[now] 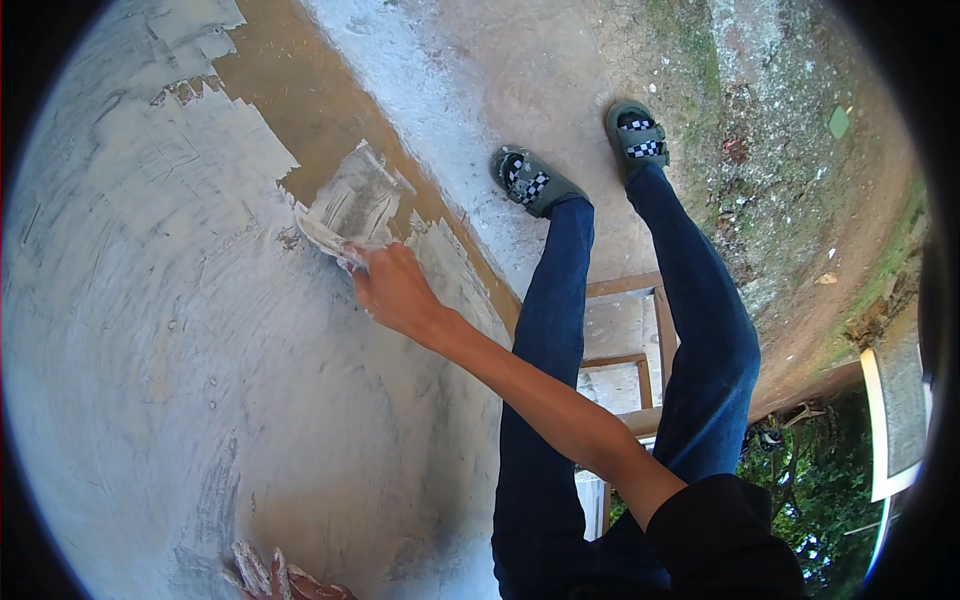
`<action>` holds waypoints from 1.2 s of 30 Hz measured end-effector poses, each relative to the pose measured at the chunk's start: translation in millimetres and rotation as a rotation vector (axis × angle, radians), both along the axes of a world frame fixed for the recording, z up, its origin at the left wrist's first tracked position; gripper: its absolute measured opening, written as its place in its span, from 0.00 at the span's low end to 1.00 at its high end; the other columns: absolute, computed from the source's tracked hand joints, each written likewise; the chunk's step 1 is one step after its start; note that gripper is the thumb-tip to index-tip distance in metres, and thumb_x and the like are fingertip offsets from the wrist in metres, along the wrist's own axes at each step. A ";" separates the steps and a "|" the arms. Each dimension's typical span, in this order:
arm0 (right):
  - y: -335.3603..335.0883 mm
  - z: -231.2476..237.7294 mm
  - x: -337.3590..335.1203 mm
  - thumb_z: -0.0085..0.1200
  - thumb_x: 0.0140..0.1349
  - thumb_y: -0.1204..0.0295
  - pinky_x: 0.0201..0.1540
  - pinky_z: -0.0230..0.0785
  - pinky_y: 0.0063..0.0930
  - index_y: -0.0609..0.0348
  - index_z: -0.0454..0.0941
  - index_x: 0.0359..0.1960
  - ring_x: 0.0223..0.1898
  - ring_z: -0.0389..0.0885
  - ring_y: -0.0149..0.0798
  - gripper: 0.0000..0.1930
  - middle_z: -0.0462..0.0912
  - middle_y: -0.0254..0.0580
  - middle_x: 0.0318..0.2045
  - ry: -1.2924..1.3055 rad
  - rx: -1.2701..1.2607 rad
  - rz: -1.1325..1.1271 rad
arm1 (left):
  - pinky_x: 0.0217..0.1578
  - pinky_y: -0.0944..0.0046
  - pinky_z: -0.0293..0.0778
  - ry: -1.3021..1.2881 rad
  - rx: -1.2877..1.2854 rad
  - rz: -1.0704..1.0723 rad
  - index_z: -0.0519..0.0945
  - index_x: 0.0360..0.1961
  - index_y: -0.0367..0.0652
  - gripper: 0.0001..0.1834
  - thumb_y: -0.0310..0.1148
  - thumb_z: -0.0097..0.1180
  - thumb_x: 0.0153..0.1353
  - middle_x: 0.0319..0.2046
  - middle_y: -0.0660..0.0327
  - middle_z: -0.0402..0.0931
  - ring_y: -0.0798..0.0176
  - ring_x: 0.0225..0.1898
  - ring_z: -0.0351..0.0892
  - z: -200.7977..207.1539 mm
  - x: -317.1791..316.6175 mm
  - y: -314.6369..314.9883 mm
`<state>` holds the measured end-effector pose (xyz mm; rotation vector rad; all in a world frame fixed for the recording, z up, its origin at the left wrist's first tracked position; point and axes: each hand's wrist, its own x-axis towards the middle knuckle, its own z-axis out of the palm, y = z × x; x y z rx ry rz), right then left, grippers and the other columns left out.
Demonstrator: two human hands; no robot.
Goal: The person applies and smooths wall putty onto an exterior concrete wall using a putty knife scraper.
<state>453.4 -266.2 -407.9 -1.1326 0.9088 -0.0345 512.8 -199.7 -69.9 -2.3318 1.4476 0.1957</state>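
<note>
My right hand (pixel 395 290) grips a wide flat putty blade (pixel 350 205) smeared with white putty and presses it against the wall (pixel 200 350). The blade lies at the edge between the grey-white coated area and a bare brown patch (pixel 320 110). My right arm reaches in from a black sleeve (pixel 720 540) at the lower right. Only part of my left hand (pixel 280 582) shows at the bottom edge, caked in white putty and lying close against the wall. What it holds, if anything, is hidden.
My legs in blue jeans (pixel 560 350) and green sandals with checkered straps (pixel 530 182) stand on a wooden frame (pixel 640 330) beside the wall. Below lie a concrete strip, bare dirt and patchy grass (pixel 800 200). Green foliage (pixel 810 490) shows at the lower right.
</note>
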 end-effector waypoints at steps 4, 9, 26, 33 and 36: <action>-16.1 26.6 -20.2 0.47 0.53 0.77 0.30 0.66 0.42 0.67 0.76 0.43 0.24 0.75 0.57 0.15 0.76 0.63 0.24 -0.072 0.129 0.003 | 0.58 0.32 0.52 -0.034 0.055 0.012 0.79 0.37 0.32 0.18 0.32 0.37 0.64 0.44 0.40 0.75 0.38 0.51 0.73 11.9 4.5 6.4; -3.2 -111.0 -31.1 0.46 0.51 0.76 0.39 0.67 0.48 0.71 0.75 0.41 0.30 0.76 0.63 0.16 0.76 0.66 0.25 0.262 0.047 -0.234 | 0.57 0.32 0.53 0.021 0.011 -0.004 0.79 0.37 0.31 0.18 0.33 0.38 0.64 0.44 0.40 0.76 0.38 0.50 0.73 2.7 0.6 3.4; 17.7 -32.4 -46.1 0.46 0.55 0.73 0.37 0.69 0.47 0.70 0.77 0.35 0.30 0.75 0.64 0.12 0.77 0.66 0.26 0.110 0.170 -0.102 | 0.57 0.35 0.55 -0.054 -0.030 0.042 0.81 0.34 0.36 0.16 0.34 0.41 0.64 0.41 0.42 0.77 0.41 0.48 0.75 6.5 2.3 1.0; 78.4 -197.6 -48.6 0.47 0.53 0.72 0.38 0.69 0.48 0.72 0.77 0.31 0.31 0.77 0.64 0.13 0.75 0.70 0.25 0.454 0.117 -0.198 | 0.57 0.37 0.57 -0.066 -0.121 0.057 0.82 0.31 0.41 0.13 0.34 0.46 0.63 0.38 0.44 0.79 0.44 0.45 0.78 -26.1 -14.2 -23.2; 74.8 -130.9 -23.6 0.47 0.50 0.74 0.38 0.69 0.49 0.72 0.77 0.30 0.30 0.76 0.66 0.11 0.74 0.72 0.23 0.246 0.090 -0.128 | 0.57 0.32 0.53 -0.028 0.048 -0.018 0.79 0.37 0.31 0.20 0.34 0.36 0.65 0.43 0.39 0.76 0.38 0.50 0.73 4.2 1.6 6.6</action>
